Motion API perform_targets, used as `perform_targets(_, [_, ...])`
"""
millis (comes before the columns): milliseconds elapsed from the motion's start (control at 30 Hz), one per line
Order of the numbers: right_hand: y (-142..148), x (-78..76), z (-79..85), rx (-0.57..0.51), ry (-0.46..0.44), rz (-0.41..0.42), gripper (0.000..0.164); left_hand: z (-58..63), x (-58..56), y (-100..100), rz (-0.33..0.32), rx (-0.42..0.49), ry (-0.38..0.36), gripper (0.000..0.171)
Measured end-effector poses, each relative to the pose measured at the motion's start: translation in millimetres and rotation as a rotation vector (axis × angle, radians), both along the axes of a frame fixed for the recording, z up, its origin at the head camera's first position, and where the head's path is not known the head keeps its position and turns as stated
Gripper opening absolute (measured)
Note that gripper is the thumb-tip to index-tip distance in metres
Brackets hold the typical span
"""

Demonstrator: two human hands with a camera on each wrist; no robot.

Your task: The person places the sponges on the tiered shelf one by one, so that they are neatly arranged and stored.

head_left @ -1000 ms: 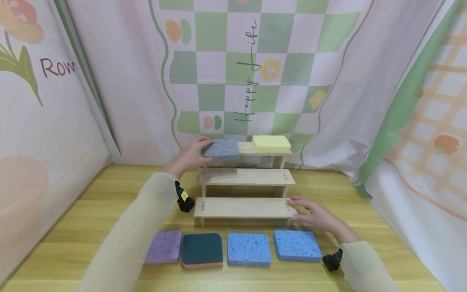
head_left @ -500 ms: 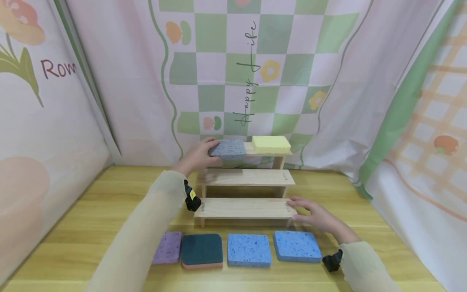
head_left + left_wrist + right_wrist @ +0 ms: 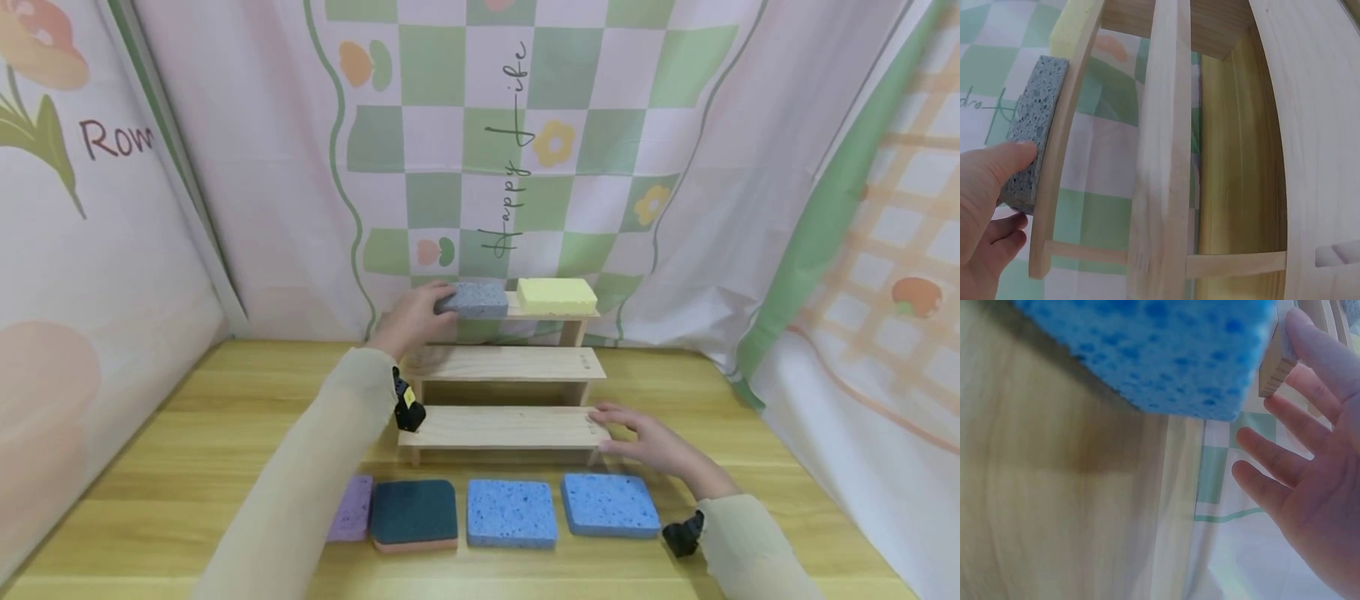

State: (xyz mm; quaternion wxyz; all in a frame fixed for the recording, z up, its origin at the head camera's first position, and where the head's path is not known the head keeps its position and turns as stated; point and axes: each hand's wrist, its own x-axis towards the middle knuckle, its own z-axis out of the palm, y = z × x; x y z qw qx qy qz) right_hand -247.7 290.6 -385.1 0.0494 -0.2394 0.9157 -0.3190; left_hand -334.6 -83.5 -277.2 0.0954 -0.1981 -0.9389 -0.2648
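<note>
In the head view my left hand (image 3: 415,317) pinches a grey speckled sponge (image 3: 477,300) at its left end, over the top step of a three-step wooden shelf (image 3: 502,364). The left wrist view has the thumb on the face of the grey sponge (image 3: 1038,106), which lies along the top board, fingers partly hidden behind. A pale yellow sponge (image 3: 557,296) sits at the right of that step. My right hand (image 3: 647,439) holds the right end of the lowest step between thumb and fingers; in the right wrist view the other fingers spread loosely.
Before the shelf on the wood-grain table (image 3: 172,450) lie a purple sponge (image 3: 352,510), partly behind the left sleeve, a dark green scouring sponge (image 3: 415,512), and two blue sponges (image 3: 512,512). A checked curtain (image 3: 435,142) hangs close behind the shelf.
My left hand has carried the grey sponge rightward along the top step, closer to the yellow sponge. The right hand and the shelf have stayed where they were.
</note>
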Motion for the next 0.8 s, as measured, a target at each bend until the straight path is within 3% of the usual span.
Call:
perform_targets(433, [2, -3.2, -4.2, 0.003, 0.000, -0.012, 0.059, -4.8, -10.3, 11, 0.081, 0.010, 0.033, 0.044])
perform_targets(800, [1, -1.2, -3.7, -0.001, 0.015, 0.000, 0.057, -6.8, -11.8, 11, 0.065, 0.042, 0.037, 0.044])
